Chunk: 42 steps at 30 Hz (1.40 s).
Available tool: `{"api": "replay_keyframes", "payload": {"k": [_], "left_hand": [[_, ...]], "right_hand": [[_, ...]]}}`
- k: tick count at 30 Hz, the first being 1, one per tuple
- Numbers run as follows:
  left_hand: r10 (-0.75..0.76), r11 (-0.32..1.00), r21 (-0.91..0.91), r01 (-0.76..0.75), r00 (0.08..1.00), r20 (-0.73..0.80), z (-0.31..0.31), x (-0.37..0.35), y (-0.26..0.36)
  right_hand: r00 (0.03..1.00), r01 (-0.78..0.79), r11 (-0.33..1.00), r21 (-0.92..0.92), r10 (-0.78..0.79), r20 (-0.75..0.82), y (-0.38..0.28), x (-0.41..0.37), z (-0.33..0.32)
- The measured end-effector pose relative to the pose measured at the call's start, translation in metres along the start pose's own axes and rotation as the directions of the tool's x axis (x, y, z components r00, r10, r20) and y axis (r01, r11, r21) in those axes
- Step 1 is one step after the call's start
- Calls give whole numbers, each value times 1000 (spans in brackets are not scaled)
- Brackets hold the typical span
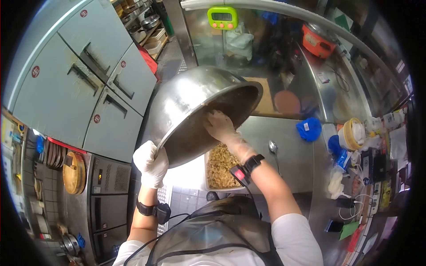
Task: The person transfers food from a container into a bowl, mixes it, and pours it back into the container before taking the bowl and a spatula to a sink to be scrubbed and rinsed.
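A large metal mixing bowl (191, 99) is tilted on its side, its mouth facing down and toward me. My left hand (151, 165), in a white glove, is closed around the bowl's near left rim. Inside the bowl, my gloved right hand (220, 126) reaches against the inner wall, its fingers bent and partly in shadow; I make out nothing held in it. Under the bowl's lower rim and my right forearm sits a white rectangular tray (207, 172) of brown, crumbly, grain-like food (222, 166). The bowl hides the tray's far part.
A spoon (274, 148) lies on the steel counter (293, 173), right of the tray. Farther right are a blue bundle (309, 129), a yellow-rimmed container (353, 133) and cables. A green timer (222, 18) hangs on the clear panel ahead. Pale fridge doors (57, 75) stand left.
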<state>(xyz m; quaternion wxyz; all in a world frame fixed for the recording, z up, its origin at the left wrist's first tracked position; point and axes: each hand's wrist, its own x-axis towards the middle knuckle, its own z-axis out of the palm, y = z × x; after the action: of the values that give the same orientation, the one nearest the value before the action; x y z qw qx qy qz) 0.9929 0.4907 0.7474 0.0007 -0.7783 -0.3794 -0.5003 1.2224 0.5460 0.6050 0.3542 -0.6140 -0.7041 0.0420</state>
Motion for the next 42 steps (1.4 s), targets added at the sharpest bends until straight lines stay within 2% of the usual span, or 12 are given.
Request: {"api": "replay_keyframes", "payload": {"k": [3, 8, 19, 22, 24, 27, 31, 33, 35, 37, 38, 42], "left_hand": [[-18, 1000, -17, 18, 1000, -19, -2, 1, 11], [38, 999, -3, -39, 997, -63, -3, 5, 28], [-177, 979, 70, 190, 972, -157, 2, -17, 10], [-193, 974, 90, 208, 970, -150, -6, -14, 15], [-189, 976, 87, 201, 973, -132, -15, -13, 23], [-195, 977, 64, 205, 972, -130, -19, -12, 39], [-402, 914, -165, 372, 887, -226, -30, -6, 68], [-536, 837, -272, 475, 813, -227, -34, -5, 74], [-589, 795, -353, 493, 765, -260, -33, -5, 73], [-654, 729, -530, 434, 671, -350, -28, 4, 80], [-666, 716, -547, 433, 661, -347, -29, 4, 80], [-694, 695, -587, 416, 601, -396, -27, 7, 84]], "right_hand": [[995, 64, 947, 315, -36, -93, -9, 12, 32], [987, 113, 910, -400, -151, -64, -67, -7, 52], [936, 170, 916, -365, -34, 350, 15, -71, -1], [771, -312, 940, -140, 337, 540, 36, -62, -34], [519, -800, 564, 206, 478, 708, 77, -57, -18], [559, -811, 134, 569, 462, 689, 76, -42, -35], [784, -608, -9, 794, 155, 601, 98, -42, 1], [883, 131, 888, 442, -307, 354, 82, -50, -21], [908, -326, 520, 789, -61, 415, 66, -53, -4], [571, -797, 294, 528, 78, 817, 0, -35, -79], [741, -669, -85, 738, -145, 655, 49, -61, 9], [617, -653, 326, 683, -294, 730, 17, -47, -37]]}}
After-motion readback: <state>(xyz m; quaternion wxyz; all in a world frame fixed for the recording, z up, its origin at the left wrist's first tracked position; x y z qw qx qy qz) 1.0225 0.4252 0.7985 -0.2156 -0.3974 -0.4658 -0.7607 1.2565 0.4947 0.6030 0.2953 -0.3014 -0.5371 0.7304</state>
